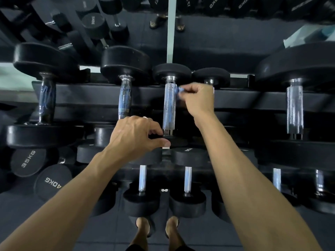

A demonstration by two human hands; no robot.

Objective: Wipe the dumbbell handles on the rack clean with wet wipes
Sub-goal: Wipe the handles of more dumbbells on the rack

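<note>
Two hands are at the top tier of the rack (pixel 235 98), both on the same dumbbell. Right hand (pixel 197 100) sits just beside the upper part of the knurled chrome handle (pixel 169 105), fingers curled, pinching a small bluish wisp of wet wipe (pixel 179 90) that touches the handle's right edge. Only a scrap of the wipe shows; the rest is hidden by the fingers. Left hand (pixel 136 136) is lower, thumb and curled fingers gripping the near head (pixel 176 141) of that dumbbell, right below the handle's bottom collar. A ring (pixel 145 117) shows on one left finger.

Dumbbell lies front-to-back across the rack rails, far head (pixel 171 72) toward the mirror (pixel 235 42). Neighbours on the same tier: two larger dumbbells to the left with handles (pixel 124 98) showing bluish streaks, one large one at far right (pixel 294 105). Lower tier holds smaller dumbbells with plain chrome handles (pixel 187 178). Heads marked 35KG (pixel 28 159) and 40KG (pixel 52 183) sit bottom left. Person's feet (pixel 156 227) are on dark floor tiles below the rack.
</note>
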